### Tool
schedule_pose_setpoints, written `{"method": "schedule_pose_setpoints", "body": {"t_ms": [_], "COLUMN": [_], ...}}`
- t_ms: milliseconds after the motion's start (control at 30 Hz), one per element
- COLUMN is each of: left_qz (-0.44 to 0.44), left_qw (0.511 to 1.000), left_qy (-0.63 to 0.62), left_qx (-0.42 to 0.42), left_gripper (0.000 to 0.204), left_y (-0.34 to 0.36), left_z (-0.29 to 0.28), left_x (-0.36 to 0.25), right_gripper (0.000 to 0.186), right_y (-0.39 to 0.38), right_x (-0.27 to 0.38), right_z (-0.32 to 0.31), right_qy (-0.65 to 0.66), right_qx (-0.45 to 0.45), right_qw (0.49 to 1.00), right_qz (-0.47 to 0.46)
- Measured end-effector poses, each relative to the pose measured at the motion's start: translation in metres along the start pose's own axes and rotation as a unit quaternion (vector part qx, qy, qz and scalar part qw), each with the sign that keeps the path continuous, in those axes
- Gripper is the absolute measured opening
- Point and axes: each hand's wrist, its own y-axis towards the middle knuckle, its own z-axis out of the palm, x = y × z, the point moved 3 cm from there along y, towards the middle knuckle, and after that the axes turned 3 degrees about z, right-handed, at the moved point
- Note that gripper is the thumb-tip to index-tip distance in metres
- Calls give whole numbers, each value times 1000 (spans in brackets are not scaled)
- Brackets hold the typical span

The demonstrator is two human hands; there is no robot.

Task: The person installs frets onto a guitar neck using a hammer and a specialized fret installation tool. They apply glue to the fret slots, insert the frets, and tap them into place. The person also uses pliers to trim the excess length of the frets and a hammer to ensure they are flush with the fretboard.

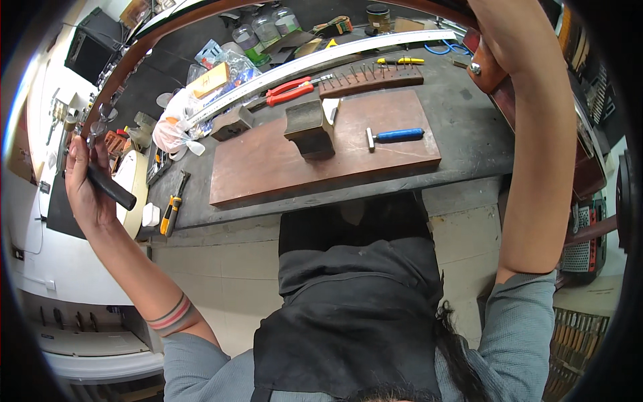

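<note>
My left hand (87,177) is raised at the far left, its fingers wrapped round a tool with a black cylindrical handle (112,189); the kind of tool cannot be made out. Shiny metal pieces show just above these fingers, beside a curved brown wooden edge. My right hand (499,40) reaches up at the top right, its fingers out of the picture, close to a brown piece with a round metal fitting (476,68). Between my arms a reddish-brown slab (268,164) lies on the bench. It bears a dark metal block (309,130) and a blue-handled T-shaped tool (398,135).
Behind the slab lie red-handled pliers (289,91), a wooden rack (372,79) with several thin metal tools, and a long metal ruler (348,51). Yellow-and-black pliers (171,213) lie at the bench's front left. Clear bottles (264,30) and plastic bags (177,124) stand further back.
</note>
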Motion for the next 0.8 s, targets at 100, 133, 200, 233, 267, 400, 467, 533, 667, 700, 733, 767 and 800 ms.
{"method": "schedule_pose_setpoints", "body": {"t_ms": [100,133,200,233,267,400,467,533,667,700,733,767,800], "left_qz": [-5,-4,8,11,6,-7,-15,-27,-55,-57,-55,-61,-70], "left_qw": [1000,1000,999,999,999,999,997,997,996,997,997,998,997], "left_qy": [24,23,35,37,35,48,74,70,64,53,47,26,19], "left_qx": [7,6,14,14,11,-19,-32,-14,-4,1,3,4,4], "left_gripper": [14,15,13,12,11,8,10,15,19,19,19,20,20], "left_y": [-5,-5,-11,-16,-21,-37,-44,-48,-56,-57,-60,-62,-66], "left_z": [-6,-4,4,6,5,21,9,10,12,11,8,5,4], "left_x": [-7,-7,-9,-1,7,14,13,25,47,53,55,57,62], "right_gripper": [95,94,93,93,88,72,68,67,66,65,60,56,51], "right_y": [4,25,29,13,16,46,32,21,27,31,42,51,61], "right_x": [-9,-19,-28,-17,-12,-8,-5,4,20,18,5,-8,-22], "right_z": [4,-14,-22,-7,-4,-9,12,18,33,39,45,52,58], "right_qy": [148,232,279,238,235,374,382,267,52,78,130,181,227], "right_qx": [34,122,147,86,113,301,305,247,213,217,238,257,275], "right_qw": [988,965,948,964,962,877,872,927,975,973,963,949,934], "right_qz": [24,6,-47,-85,-78,22,-11,-93,-46,-16,-1,17,37]}}
